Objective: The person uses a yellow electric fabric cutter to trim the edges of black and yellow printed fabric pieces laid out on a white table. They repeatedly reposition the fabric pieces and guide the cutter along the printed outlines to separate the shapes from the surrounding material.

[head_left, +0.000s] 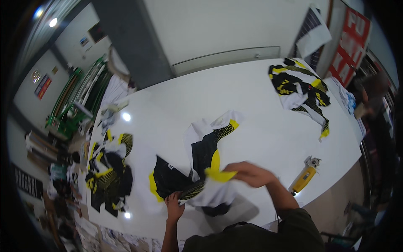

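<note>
Several cut fabric pieces in black, white and yellow lie on the white table in front of me. My left hand (173,206) is closed on the near edge of a black fabric piece (168,175) with a yellow side. My right hand (254,174), slightly blurred, pinches the yellow corner of a white and yellow fabric piece (217,190) and lifts it off the table, where it casts a shadow. Just beyond my hands lies a black piece (202,152) with a dotted yellow end and white parts. How the pieces overlap between my hands is hard to make out.
The white table (252,105) spreads around me. A pile of similar fabric (110,174) lies at its left, another pile (299,84) at the far right. A yellow handheld cutter (305,176) rests near the right edge. Beyond the left edge stands a green machine (77,98).
</note>
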A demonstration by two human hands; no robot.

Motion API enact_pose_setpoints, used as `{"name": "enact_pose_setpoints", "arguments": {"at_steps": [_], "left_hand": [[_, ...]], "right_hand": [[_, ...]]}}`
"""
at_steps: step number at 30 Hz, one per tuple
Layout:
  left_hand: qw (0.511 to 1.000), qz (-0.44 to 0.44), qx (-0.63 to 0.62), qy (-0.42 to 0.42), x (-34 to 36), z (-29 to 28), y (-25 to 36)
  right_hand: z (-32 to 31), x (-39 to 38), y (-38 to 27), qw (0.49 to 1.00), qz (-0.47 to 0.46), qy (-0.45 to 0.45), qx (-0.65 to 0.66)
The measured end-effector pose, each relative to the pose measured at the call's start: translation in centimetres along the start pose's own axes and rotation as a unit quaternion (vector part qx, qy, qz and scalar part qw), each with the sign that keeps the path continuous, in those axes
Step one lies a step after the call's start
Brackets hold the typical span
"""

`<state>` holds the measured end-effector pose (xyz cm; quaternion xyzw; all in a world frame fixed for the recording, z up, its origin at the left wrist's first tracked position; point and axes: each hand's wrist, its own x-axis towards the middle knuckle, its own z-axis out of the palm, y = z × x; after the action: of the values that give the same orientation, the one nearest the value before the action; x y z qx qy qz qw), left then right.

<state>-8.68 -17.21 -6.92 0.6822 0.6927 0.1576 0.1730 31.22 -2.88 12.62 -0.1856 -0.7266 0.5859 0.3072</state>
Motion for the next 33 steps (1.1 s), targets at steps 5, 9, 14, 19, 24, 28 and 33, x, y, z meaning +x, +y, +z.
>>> {"name": "enact_pose_setpoints", "arguments": {"at_steps": [5,9,14,19,24,28,33], "left_hand": [[0.983,-0.038,-0.175,0.032,-4.7,-4.4,-4.8],[0.958,-0.072,-0.216,0.172,-4.2,-14.6,-5.0],[0.867,0.149,-0.283,0.383,-3.1,-33.8,-5.3],[0.839,0.082,-0.179,0.507,-4.5,-46.5,-5.0],[0.805,0.124,-0.192,0.547,-8.2,-49.9,-5.8],[0.806,0.109,-0.162,0.558,-9.4,-50.8,-7.6],[0.770,0.093,-0.126,0.618,-10.2,-51.7,-11.2]], "right_hand": [[1.3,-2.8,-2.5,0.920,0.054,0.328,0.208],[1.0,-2.0,-3.0,0.909,0.091,0.348,-0.211],[4.4,1.5,-16.2,0.934,0.088,0.122,-0.324],[11.2,3.2,-17.7,0.732,0.124,0.276,-0.610],[5.7,-0.1,-6.1,0.615,-0.018,0.540,-0.574],[3.5,-2.0,4.9,0.573,0.023,0.657,-0.490],[1.6,-2.2,8.8,0.513,0.110,0.680,-0.512]]}}
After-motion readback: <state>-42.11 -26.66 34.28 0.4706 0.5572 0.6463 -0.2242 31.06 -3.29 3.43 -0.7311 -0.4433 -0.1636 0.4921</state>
